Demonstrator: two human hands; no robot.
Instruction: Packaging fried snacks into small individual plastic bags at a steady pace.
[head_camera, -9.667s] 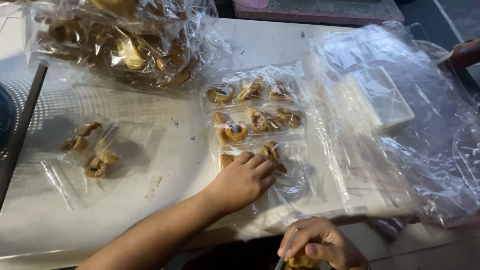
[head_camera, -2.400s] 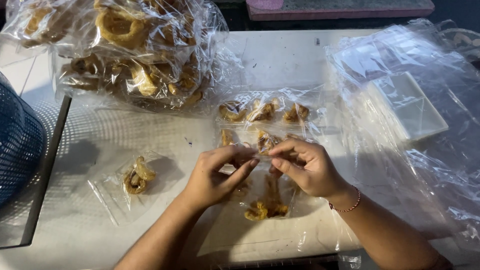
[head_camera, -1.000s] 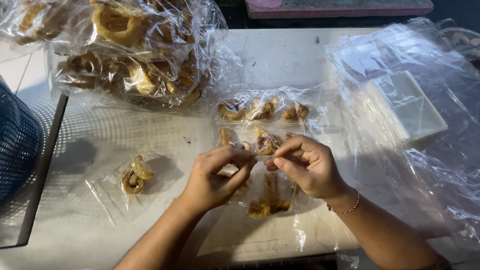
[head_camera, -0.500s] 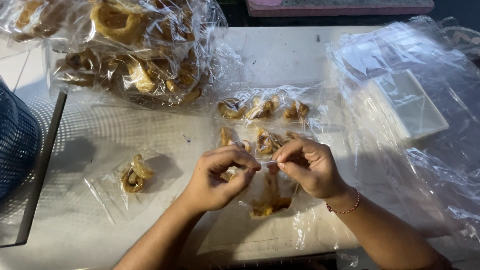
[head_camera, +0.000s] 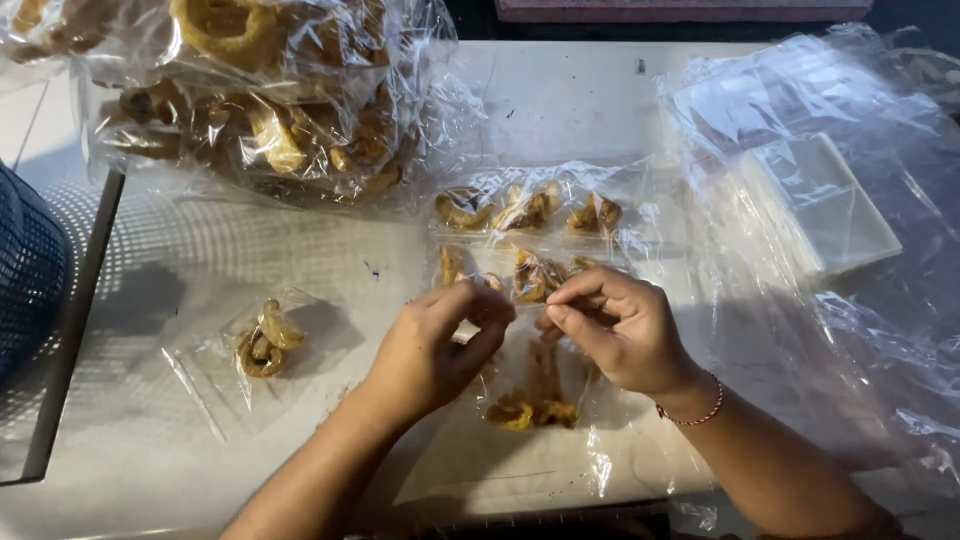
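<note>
Your small clear plastic bag (head_camera: 540, 385) hangs upright between your left hand (head_camera: 432, 345) and right hand (head_camera: 615, 330), pinched at its top edge by the fingertips of both. It is see-through and crinkled, catching glare low down. Golden-brown fried ring snacks (head_camera: 530, 410) sit bunched at its bottom, with one longer piece standing above them. The bag's lower end rests just over the pale table (head_camera: 560, 100), near your edge.
</note>
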